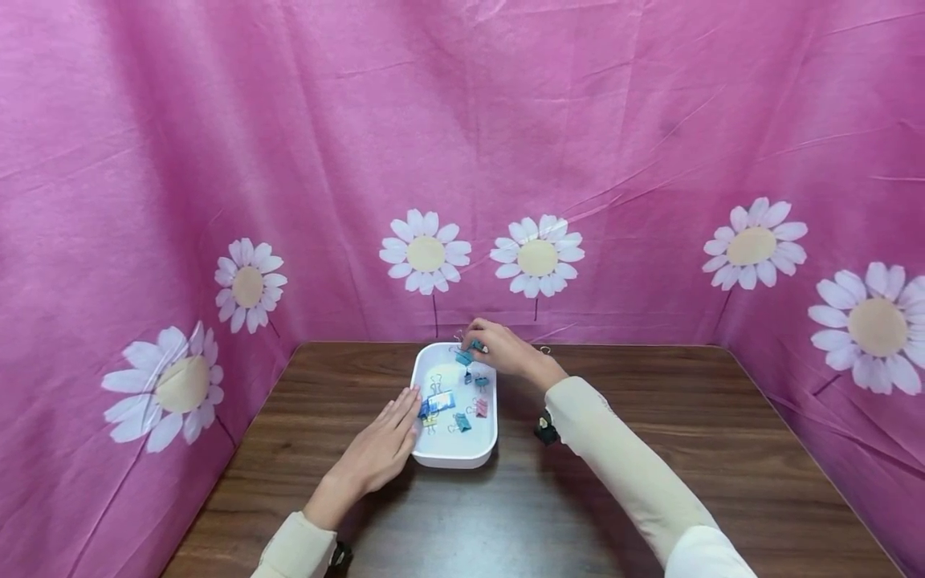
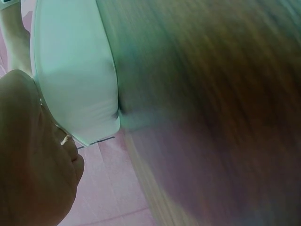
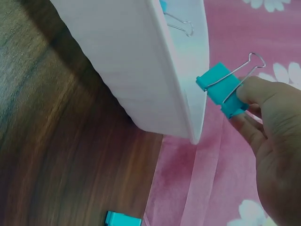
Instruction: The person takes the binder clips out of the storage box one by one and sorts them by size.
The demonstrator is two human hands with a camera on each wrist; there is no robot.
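A teal binder clip point(image 3: 225, 89) with wire handles is pinched between the thumb and fingers of my right hand point(image 1: 499, 347), above the far end of a white tray point(image 1: 455, 461). My left hand point(image 1: 379, 441) rests along the tray's left rim, fingers straight. Inside the tray lie several binder clips: a pink one point(image 1: 481, 408), a teal one point(image 1: 462, 421) near the front, a yellow one point(image 1: 429, 420), and a blue-and-white one point(image 1: 439, 402). In the left wrist view, the left hand point(image 2: 35, 155) lies against the tray wall point(image 2: 77, 75); its fingertips are partly hidden.
Another teal clip point(image 3: 123, 219) lies on the wooden table point(image 1: 650, 449) outside the tray, mostly hidden behind the right arm in the head view. A pink cloth point(image 1: 470, 120) with printed daisies stands around the table's back and sides.
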